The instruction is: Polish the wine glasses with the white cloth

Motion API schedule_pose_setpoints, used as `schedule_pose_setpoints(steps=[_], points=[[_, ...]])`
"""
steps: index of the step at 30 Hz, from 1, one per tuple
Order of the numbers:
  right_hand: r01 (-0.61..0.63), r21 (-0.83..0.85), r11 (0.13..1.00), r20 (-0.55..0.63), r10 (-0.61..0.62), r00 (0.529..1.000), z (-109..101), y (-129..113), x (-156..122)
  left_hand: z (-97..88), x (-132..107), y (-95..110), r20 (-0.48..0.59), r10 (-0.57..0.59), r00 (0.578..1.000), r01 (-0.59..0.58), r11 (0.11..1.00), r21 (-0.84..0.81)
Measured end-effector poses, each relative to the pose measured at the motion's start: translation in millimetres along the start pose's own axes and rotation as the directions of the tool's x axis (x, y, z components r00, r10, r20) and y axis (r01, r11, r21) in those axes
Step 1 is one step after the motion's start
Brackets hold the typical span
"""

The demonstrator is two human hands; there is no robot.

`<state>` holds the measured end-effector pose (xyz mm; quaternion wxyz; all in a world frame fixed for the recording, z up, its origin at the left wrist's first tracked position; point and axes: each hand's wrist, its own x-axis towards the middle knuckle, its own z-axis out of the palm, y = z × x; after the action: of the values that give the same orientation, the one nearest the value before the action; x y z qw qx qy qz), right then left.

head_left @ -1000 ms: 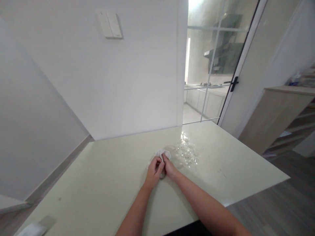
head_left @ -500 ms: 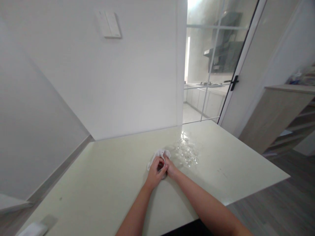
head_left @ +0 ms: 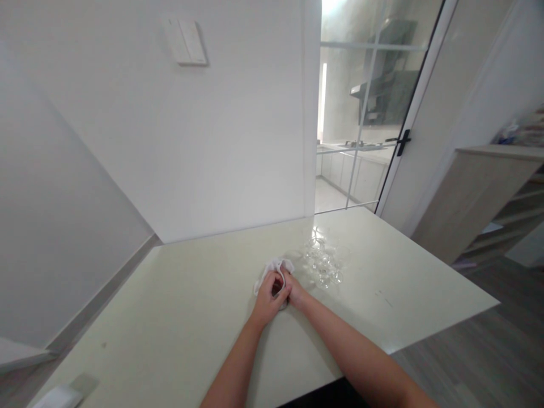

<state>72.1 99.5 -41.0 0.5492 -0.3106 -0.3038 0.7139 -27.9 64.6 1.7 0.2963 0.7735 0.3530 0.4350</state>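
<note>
1. L hand point(head_left: 267, 297) is curled shut round a white cloth point(head_left: 276, 265), about mid-table point(head_left: 170, 317). R hand point(head_left: 293, 292) presses against it, fingers also pinching the cloth.
2. The cloth is bunched between both hands, w/ a fold spilling out on the far side. Whatever's wrapped inside is hidden, can't tell.
3. A cluster of clear glasses point(head_left: 323, 263) stands just beside the hands, to the R, not touching.
4. Looks like wiping w/ the cloth, prob. Best done w/ a firm but light grip: one hand steadies, the other turns. Wrists should stay clear of the glasses, which are easy to knock.
</note>
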Motion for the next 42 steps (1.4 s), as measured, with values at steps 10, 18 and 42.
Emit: schedule_pose_setpoints(steps=[10, 18, 42], points=[[0.001, -0.021, 1.000, -0.039, -0.001, 0.999, 15.4, -18.1, -16.1, 0.4, 0.9, -0.6, -0.010, -0.001, 1.000, 0.001, 1.000, 0.014], [0.004, -0.054, 0.999, -0.117, -0.010, 0.993, 10.8, -16.4, -16.3, 1.8, -4.2, -5.5, -0.142, -0.108, 0.984, 0.106, 0.994, -0.021], [-0.066, -0.017, 0.998, -0.037, 0.065, 0.997, 9.1, -13.0, -15.5, 5.7, -9.6, -1.0, -0.104, -0.037, 0.994, 0.038, 0.999, 0.007]])
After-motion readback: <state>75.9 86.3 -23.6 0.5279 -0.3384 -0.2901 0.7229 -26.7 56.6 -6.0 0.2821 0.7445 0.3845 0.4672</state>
